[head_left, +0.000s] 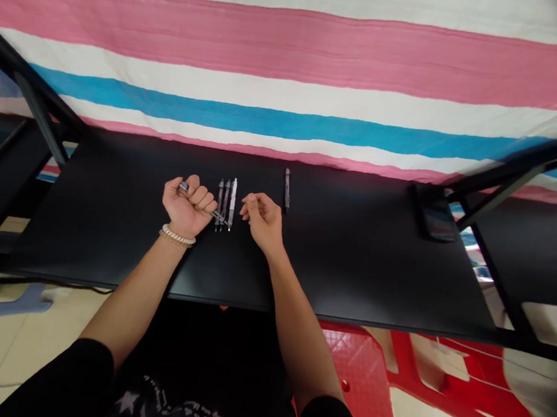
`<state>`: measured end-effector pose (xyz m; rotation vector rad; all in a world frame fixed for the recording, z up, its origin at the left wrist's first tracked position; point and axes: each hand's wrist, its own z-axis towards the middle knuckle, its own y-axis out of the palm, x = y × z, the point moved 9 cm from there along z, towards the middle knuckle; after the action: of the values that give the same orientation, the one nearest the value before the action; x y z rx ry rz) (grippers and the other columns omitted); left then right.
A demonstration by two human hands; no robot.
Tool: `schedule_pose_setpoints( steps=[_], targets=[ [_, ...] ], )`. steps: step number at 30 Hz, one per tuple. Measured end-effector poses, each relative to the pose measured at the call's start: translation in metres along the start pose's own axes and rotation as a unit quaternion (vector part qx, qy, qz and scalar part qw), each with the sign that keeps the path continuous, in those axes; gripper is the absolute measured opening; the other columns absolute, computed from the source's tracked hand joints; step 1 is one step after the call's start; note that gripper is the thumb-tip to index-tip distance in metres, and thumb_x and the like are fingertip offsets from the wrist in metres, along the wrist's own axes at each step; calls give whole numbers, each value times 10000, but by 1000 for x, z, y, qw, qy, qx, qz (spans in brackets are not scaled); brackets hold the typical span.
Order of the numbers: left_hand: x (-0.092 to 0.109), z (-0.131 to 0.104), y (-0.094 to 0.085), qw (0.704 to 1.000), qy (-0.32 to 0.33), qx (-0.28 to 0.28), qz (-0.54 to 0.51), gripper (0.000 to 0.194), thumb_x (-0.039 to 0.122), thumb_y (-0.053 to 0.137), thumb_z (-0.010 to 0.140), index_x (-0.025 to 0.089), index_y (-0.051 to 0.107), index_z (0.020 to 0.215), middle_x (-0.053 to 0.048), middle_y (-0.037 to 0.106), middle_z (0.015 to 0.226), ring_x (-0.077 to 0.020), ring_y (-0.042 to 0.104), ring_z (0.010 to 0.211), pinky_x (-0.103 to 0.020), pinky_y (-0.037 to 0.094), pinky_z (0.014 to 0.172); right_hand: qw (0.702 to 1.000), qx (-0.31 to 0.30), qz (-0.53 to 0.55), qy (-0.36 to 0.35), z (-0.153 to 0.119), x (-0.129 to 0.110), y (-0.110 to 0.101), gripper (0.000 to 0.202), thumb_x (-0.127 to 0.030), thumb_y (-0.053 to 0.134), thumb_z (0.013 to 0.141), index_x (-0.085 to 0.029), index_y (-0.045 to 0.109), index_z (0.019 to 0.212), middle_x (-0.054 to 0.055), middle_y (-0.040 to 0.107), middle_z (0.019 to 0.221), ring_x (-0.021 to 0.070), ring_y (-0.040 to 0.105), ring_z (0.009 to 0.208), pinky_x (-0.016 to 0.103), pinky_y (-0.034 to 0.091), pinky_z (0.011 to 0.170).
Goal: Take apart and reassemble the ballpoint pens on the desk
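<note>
My left hand [190, 206] is closed around a dark pen [219, 217], palm turned up, with the pen's tip pointing right. Just beyond that tip, a white-and-grey pen [233, 197] lies upright in the view. Beside it on the left are two dark pens [223, 196], set side by side in a row. My right hand [263, 218] hovers to the right of the row, its fingers loosely curled and apart, with nothing visible in them. Another dark pen [287, 189] lies alone behind and to the right of my right hand.
The pens lie on a black table [377, 265]. A dark phone-like object [436, 213] rests near its right end. Black metal braces [42, 117] rise at both ends. A striped sheet [296, 44] hangs behind. A red stool [360, 376] stands below the front edge.
</note>
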<state>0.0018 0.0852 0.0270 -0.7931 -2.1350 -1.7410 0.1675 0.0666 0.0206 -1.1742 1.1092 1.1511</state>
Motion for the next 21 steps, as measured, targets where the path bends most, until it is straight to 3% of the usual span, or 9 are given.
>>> schedule_pose_setpoints(
  steps=[8,13,16,18,21],
  targets=[
    [-1,-1,3,1000,-5,-11,11,465,535,363,996,214,428,667,76,184,452,-85,147,385,-238,215,399,1000,-15,6,-15,0,-3,3,513,-708,527,918,-208,602,828,-3,623,666,114,571,576,259,467,578],
    [0,0,2,1000,2,-12,8,504,592,352,995,214,485,688,77,199,447,-82,167,374,-236,222,400,996,-71,-37,-27,-5,-9,14,442,-647,589,906,-207,619,889,3,648,722,121,588,641,257,472,608],
    [3,0,3,1000,21,-8,4,565,695,366,962,213,542,724,74,239,459,-82,232,374,-236,257,407,988,-134,-43,-57,-12,-12,30,375,-536,711,846,-219,636,1031,16,694,838,133,619,700,252,485,613],
    [2,0,5,999,30,-15,9,583,734,383,939,216,568,746,66,284,469,-88,296,383,-240,310,428,985,-154,-39,-66,-16,-10,37,327,-481,697,860,-230,635,1061,21,701,870,141,632,720,263,508,631],
    [-6,4,10,999,29,-35,30,563,756,443,897,225,614,823,6,514,577,-135,542,535,-278,481,585,987,-141,-31,-64,-15,-2,38,247,-436,620,911,-229,626,1047,13,690,812,137,622,650,285,523,634]
  ],
)
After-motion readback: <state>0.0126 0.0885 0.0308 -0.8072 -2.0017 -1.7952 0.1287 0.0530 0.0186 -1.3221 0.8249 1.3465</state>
